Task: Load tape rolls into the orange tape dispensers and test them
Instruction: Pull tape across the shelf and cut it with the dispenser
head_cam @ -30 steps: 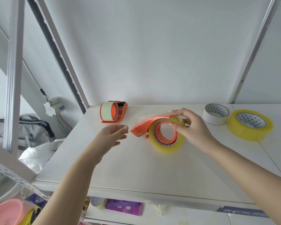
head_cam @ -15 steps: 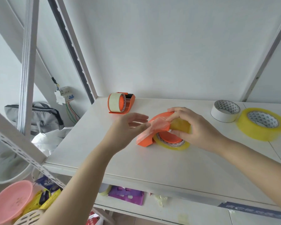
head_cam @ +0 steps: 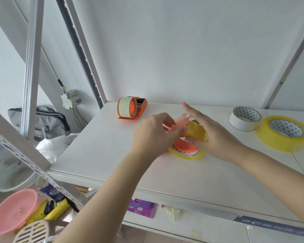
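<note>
Nearest the camera: plenty of bare white shelf (head_cam: 98,151) between the front edge and the work, so lots of room to slide things about. That front lip drops straight to the cluttered lower shelf though, so best not to nudge anything forward.

Mid-shelf, both hands on the same job. Left hand (head_cam: 152,133) pinching the loose, see-through end of the tape between thumb and fingertips, fingers narrow. Right hand (head_cam: 212,135) draped over the yellow tape roll (head_cam: 196,133), fingers spread fairly wide, thumb tucked under; roll seated on the orange dispenser (head_cam: 183,148), which looks tipped over on its side on the shelf. Looks like the threading step: roll on the hub, free end getting pulled toward the cutter. Next probably needs a steady pull with the left while the right pins the dispenser down.

Further back: a second orange dispenser, loaded (head_cam: 130,109), upright near the back-left corner and well apart. Off to the right, a white roll (head_cam: 244,118) touching a big yellow roll (head_cam: 284,133), spare and clear of the hands.
</note>
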